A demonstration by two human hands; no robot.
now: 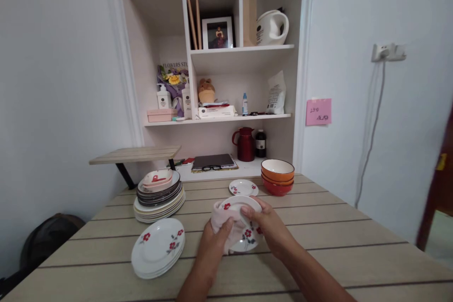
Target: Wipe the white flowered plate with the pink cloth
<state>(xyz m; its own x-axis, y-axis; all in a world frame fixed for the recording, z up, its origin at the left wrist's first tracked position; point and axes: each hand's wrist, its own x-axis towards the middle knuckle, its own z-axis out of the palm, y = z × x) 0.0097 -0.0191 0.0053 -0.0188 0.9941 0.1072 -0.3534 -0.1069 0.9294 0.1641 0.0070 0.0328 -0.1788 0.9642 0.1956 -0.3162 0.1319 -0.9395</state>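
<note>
Sitting between closed fingers at lower centre, a flowered plate is pinched on its right by the right hand, the left hand clasping pink cloth over its left edge.

My left hand, my right hand: bare. My forearms: bare to frame edge. Thumbnails seem short, tiny in view though.

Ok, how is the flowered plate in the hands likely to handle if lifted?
The plate looks like glossy ceramic, so probably stiff and apt to chip. Its smooth face may slip, though the soft cloth in the left hand could add grip.
</note>
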